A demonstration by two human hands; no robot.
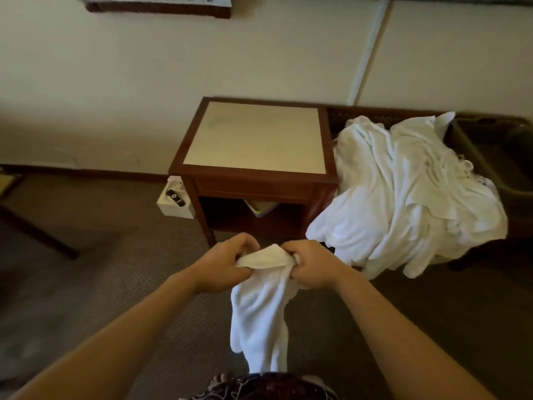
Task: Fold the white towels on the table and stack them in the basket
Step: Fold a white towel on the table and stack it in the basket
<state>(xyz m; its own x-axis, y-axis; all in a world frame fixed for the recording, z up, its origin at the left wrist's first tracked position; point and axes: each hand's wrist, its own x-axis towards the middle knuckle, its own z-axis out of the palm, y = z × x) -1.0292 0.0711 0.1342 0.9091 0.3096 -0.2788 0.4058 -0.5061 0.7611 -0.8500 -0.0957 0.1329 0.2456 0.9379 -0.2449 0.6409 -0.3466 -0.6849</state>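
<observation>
Two hands meet at chest height over the carpet: the left hand (223,264) and the right hand (313,265) each have fingers curled tightly around the top edge of one white towel (259,310), which hangs bunched between the forearms. Right of them, a heap of unfolded white towels (403,194) lies on a dark low bench, touching the dark basket (496,157) at far right. Beside the heap stands a wooden side table (256,137).

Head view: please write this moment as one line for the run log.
left hand: grips towel | right hand: grips towel | towel: hanging, unfolded | pile: unfolded | basket: no towel visible
</observation>
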